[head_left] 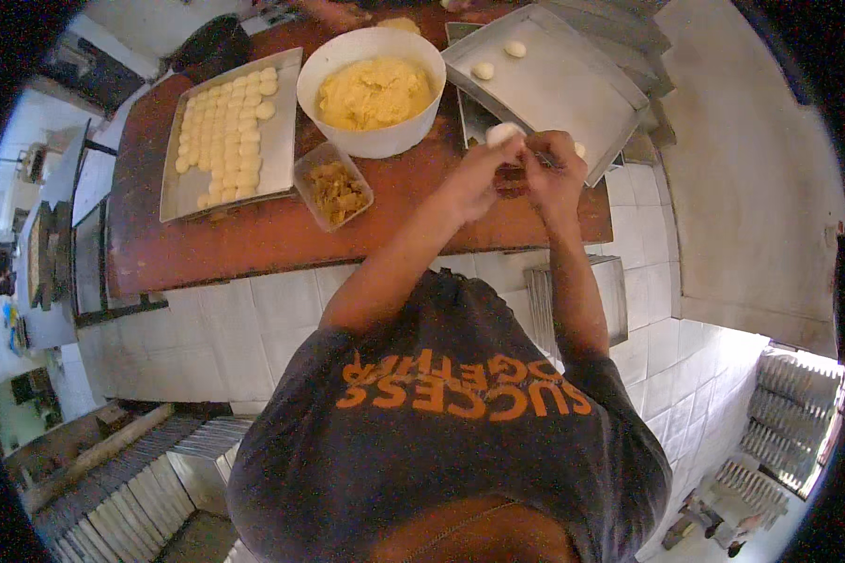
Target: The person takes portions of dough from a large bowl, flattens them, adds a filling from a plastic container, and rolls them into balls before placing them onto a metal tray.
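Observation:
My left hand is closed with a pale dough ball at its fingertips, over the table's right end. Close against it, my right hand is closed in a pinch; whatever its fingers hold is hidden. Both hands are in front of a metal tray, where two pale dough balls lie near its left side. A further pale ball shows just beside my right hand. Left of my hands stands a white bowl heaped with yellow filling or dough.
A clear plastic tub with brown pieces stands in front of the bowl. At the left, a tray carries rows of dough balls. Another person's hand appears across the red-brown table. Stacked trays stand at the far right.

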Demonstrator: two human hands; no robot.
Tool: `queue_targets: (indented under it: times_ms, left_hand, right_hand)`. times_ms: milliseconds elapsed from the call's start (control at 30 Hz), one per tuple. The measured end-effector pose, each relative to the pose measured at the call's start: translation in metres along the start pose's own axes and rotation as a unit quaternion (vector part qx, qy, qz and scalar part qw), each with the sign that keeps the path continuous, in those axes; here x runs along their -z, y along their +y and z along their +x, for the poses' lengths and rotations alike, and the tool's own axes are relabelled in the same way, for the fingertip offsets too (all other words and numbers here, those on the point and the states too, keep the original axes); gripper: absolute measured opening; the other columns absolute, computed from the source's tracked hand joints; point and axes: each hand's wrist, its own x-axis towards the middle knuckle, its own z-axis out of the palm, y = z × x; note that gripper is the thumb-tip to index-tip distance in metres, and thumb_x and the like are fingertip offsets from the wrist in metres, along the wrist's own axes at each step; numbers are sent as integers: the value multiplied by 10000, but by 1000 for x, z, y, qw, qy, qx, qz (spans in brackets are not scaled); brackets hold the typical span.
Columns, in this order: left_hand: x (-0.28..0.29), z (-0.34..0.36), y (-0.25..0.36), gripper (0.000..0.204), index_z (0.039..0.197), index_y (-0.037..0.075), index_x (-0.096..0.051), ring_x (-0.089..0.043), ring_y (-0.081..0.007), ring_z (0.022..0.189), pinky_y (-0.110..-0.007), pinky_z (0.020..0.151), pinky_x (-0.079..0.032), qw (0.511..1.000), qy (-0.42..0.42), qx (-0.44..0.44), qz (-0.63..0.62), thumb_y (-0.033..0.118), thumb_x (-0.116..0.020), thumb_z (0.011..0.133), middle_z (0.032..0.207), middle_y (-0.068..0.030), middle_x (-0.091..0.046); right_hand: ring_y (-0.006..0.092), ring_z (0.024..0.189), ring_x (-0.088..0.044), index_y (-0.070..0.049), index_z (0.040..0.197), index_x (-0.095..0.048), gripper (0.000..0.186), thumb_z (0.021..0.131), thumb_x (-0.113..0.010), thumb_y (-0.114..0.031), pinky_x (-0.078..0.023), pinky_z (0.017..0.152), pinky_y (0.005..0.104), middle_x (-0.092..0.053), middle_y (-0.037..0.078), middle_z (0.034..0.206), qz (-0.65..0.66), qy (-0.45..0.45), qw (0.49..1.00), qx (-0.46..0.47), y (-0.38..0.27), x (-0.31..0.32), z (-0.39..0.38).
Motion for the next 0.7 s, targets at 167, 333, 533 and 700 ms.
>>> queue_targets:
  times_ms: [167,333,533,700]
  left_hand:
    - [3,-2,-3,219,977,78,-508,-552,-150,742,-315,618,-468,977,107,-179,-36,172,-592,799,862,-34,-561]
    - [13,-14,-2,182,938,62,-539,-547,-128,696,-257,589,-467,976,143,-166,-7,118,-606,778,801,-30,-574]
    - [25,-31,14,188,915,75,-567,-532,-116,665,-250,567,-442,968,162,-189,-12,185,-621,772,782,-19,-572]
    - [40,-44,21,166,910,67,-560,-535,-127,701,-259,599,-453,986,119,-111,-28,190,-585,801,814,-28,-567]
  right_hand:
    - [289,725,-544,-43,847,-546,192,671,-617,-70,-456,655,360,-554,133,802,-101,0,987,121,-6,-34,-13]
    - [299,745,-526,-48,866,-532,223,671,-630,-89,-451,654,361,-532,123,785,-18,16,1000,-14,-8,-49,-25]
    - [278,746,-532,-41,810,-562,163,677,-643,-91,-449,645,359,-537,116,781,-80,41,993,73,-34,-69,-17]
    - [300,780,-523,-38,847,-564,226,657,-662,-113,-438,686,380,-533,127,901,-11,-35,998,-44,-25,-65,-24]
